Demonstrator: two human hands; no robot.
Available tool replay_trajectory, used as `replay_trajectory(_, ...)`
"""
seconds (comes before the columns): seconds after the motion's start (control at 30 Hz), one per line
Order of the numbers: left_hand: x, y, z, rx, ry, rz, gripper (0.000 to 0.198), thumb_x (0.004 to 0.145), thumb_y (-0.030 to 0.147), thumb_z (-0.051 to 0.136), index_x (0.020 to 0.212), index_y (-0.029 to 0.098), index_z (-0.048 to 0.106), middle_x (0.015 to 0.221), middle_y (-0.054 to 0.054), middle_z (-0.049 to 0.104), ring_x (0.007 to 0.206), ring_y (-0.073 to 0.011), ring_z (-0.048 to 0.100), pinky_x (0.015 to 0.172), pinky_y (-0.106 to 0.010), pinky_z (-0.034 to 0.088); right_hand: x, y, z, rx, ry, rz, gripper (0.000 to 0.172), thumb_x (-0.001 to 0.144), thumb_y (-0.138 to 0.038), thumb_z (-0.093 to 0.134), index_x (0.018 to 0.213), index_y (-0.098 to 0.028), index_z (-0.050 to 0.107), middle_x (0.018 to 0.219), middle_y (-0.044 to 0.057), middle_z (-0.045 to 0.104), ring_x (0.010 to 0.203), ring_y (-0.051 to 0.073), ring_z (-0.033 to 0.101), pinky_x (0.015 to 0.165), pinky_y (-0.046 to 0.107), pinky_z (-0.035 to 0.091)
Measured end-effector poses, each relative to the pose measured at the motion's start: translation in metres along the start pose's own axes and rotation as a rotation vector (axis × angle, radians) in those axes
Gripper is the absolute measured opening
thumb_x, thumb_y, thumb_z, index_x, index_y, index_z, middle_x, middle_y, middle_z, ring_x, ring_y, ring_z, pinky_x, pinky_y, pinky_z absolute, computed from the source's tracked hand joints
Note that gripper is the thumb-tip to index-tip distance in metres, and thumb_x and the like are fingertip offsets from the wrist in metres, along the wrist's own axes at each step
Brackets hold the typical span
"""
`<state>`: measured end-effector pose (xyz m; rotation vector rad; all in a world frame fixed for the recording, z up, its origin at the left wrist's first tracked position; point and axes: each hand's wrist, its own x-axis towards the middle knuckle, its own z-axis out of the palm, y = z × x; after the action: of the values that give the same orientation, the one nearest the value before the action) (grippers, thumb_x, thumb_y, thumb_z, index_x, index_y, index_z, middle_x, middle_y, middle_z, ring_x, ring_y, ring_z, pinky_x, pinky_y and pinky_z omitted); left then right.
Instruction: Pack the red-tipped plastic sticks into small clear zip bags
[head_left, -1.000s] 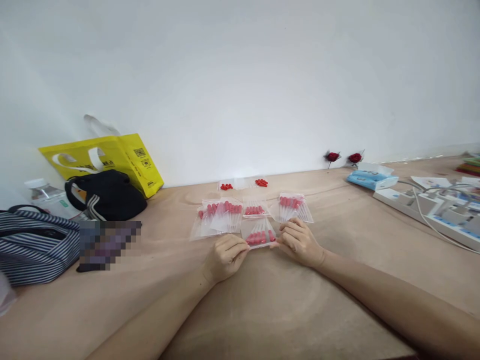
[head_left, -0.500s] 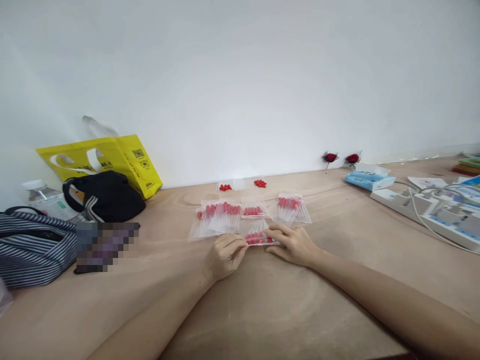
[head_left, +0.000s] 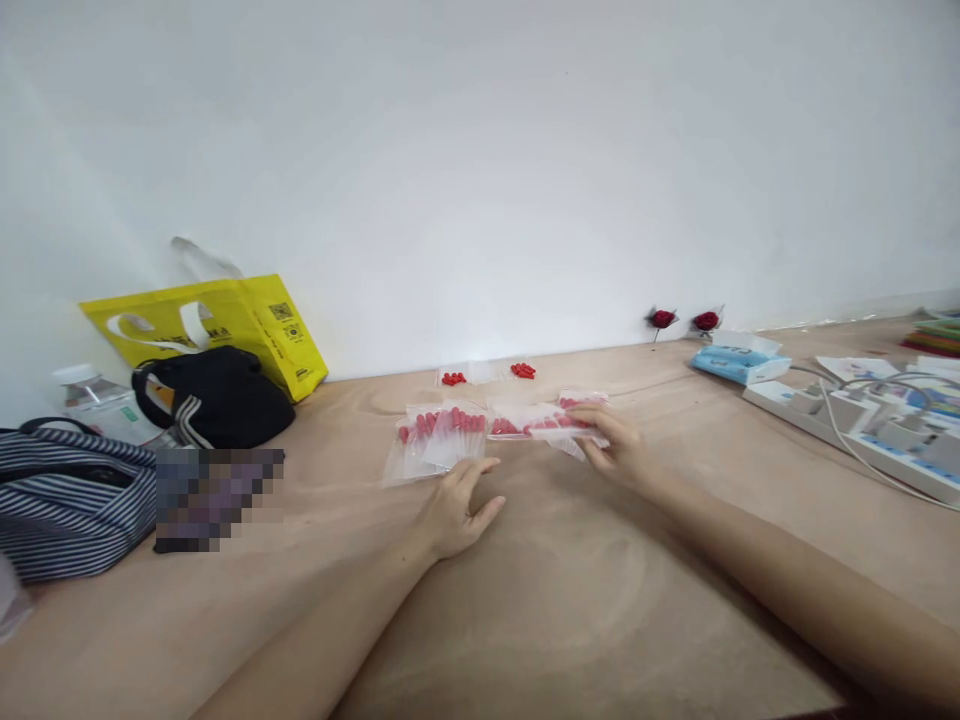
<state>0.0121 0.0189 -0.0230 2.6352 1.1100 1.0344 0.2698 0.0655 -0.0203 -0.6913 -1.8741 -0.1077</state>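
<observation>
My right hand (head_left: 621, 450) pinches the right end of a clear plastic bag (head_left: 536, 424) with red-tipped pieces inside. It holds the bag over other bags, and motion blurs it slightly. My left hand (head_left: 459, 508) is open, thumb and fingers apart, with nothing in it. Just beyond its fingertips, overlapping clear bags (head_left: 444, 440) of red-headed white sticks lie on the table. Another such bag (head_left: 581, 398) shows partly behind my right fingers.
Near the wall are two small groups of red pieces (head_left: 454, 379) on clear bags. Leftward stand a yellow bag (head_left: 296, 340), black pouch (head_left: 232, 395), bottle (head_left: 97, 400) and striped bag (head_left: 67, 500). Rightward lie a tissue pack (head_left: 739, 362), power strip (head_left: 847, 430) with cables, and two dark-red roses (head_left: 662, 319).
My left hand has let go of the bag's left end and opened. My right hand has carried that bag away from me and to the right, over the others.
</observation>
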Motion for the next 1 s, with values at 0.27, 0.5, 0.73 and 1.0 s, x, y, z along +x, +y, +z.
replay_trajectory(0.27,0.003,0.001,-0.002,0.048,-0.071,-0.023,0.023,0.075,0.018,0.053,0.098,0.017,0.050,0.091,-0.007,0.057,0.085,-0.0193,0.053,0.074,-0.034,0.047,0.021,0.056,0.048,-0.142,-0.204,0.203,0.028,0.066,-0.003,0.042,0.089,-0.014,0.054,0.087,0.007,0.058,0.082,0.016,0.055,0.072,0.029,0.045)
replay_trajectory(0.5,0.004,0.000,-0.002,0.023,-0.083,0.006,0.016,0.075,0.018,0.052,0.091,0.017,0.053,0.087,-0.006,0.057,0.083,-0.0185,0.052,0.075,-0.034,0.045,0.013,0.054,0.036,-0.203,-0.389,0.266,0.025,0.063,-0.025,0.061,0.088,-0.019,0.063,0.101,0.007,0.058,0.094,0.021,0.052,0.082,0.034,0.038)
replay_trajectory(0.73,0.005,0.002,-0.002,0.023,-0.149,-0.041,0.013,0.077,0.018,0.049,0.089,0.017,0.054,0.089,-0.006,0.056,0.085,-0.0176,0.051,0.077,-0.032,0.042,0.017,0.092,0.000,-0.456,-0.241,1.038,0.037,0.070,-0.041,0.050,0.084,-0.010,0.065,0.086,0.017,0.063,0.082,0.027,0.057,0.065,0.031,0.041)
replay_trajectory(1.0,0.005,0.003,-0.002,0.031,-0.160,-0.043,0.011,0.077,0.019,0.049,0.085,0.017,0.056,0.088,-0.005,0.057,0.084,-0.0171,0.052,0.076,-0.032,0.043,0.011,0.100,0.005,-0.313,-0.205,1.176,0.021,0.067,-0.035,0.056,0.058,-0.017,0.059,0.050,0.004,0.058,0.056,0.017,0.058,0.047,0.022,0.035)
